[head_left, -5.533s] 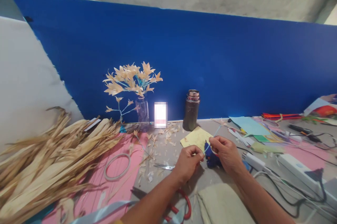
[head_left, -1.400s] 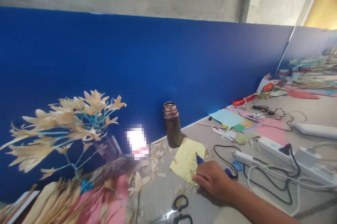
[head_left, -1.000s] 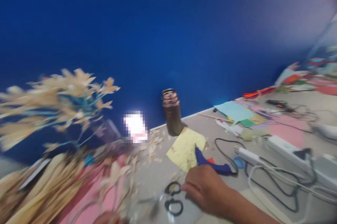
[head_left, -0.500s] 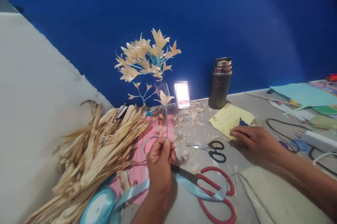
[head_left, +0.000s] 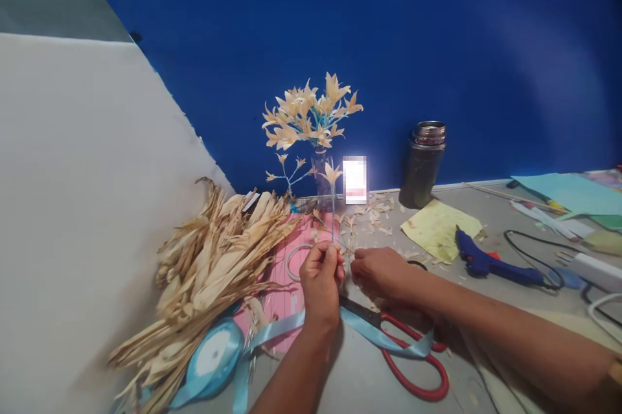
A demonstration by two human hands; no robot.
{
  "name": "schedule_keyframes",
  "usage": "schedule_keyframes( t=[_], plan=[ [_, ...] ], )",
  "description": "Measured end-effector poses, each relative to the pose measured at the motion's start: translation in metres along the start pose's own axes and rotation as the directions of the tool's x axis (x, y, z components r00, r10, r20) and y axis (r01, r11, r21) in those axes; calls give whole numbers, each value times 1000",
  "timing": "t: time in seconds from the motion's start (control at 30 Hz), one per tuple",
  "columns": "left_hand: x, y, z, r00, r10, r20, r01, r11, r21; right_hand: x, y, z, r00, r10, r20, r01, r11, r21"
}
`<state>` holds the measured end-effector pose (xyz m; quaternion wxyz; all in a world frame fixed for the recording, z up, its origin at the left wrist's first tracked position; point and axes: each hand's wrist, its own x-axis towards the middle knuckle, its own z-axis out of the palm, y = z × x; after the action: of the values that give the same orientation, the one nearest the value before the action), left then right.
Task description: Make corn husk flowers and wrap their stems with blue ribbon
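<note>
Left hand [head_left: 321,278] hides the flower stem's [head_left: 333,216] foot; bright rectangle [head_left: 355,178] blurred.

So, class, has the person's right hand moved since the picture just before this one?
Yes. Judged against the yellow paper, the right hand has moved left, from the paper's near edge to beside the left hand.

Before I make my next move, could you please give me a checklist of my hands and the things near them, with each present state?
1. Left hand holds the single flower upright by its stem: ok.
2. Right hand holding something: cannot tell, its fingertips are hidden.
3. Blue glue gun in neither hand: ok, it lies by the yellow paper.
4. Glue gun cool: cannot tell from a picture.
5. Red-handled scissors free of the blue ribbon: not ok, it lies across them.
6. Dark bottle capped: not ok, its mouth is open.
</note>
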<state>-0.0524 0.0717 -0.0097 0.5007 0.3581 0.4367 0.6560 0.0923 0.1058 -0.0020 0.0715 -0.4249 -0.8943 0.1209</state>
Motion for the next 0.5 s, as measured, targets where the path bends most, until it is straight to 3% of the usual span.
schedule_keyframes(
  t=[0.13,0.2,0.27,0.33,0.5],
  plan=[
    [-1,-1,0,998,-30,46,29,1000,10,-13,12,-10,994,43,-103,-32,994,100],
    [-4,-1,3,992,-83,100,83,997,3,-24,18,-19,980,112,-165,-68,965,251],
    [-8,0,10,974,-157,165,160,987,-2,-35,23,-26,949,234,-213,-104,866,489],
    [-13,1,20,951,-212,223,213,977,21,-44,27,-28,898,353,-262,-108,756,646],
    [-24,-1,48,919,-253,302,216,965,151,-59,30,-21,717,563,-412,-89,660,746]
  ],
)
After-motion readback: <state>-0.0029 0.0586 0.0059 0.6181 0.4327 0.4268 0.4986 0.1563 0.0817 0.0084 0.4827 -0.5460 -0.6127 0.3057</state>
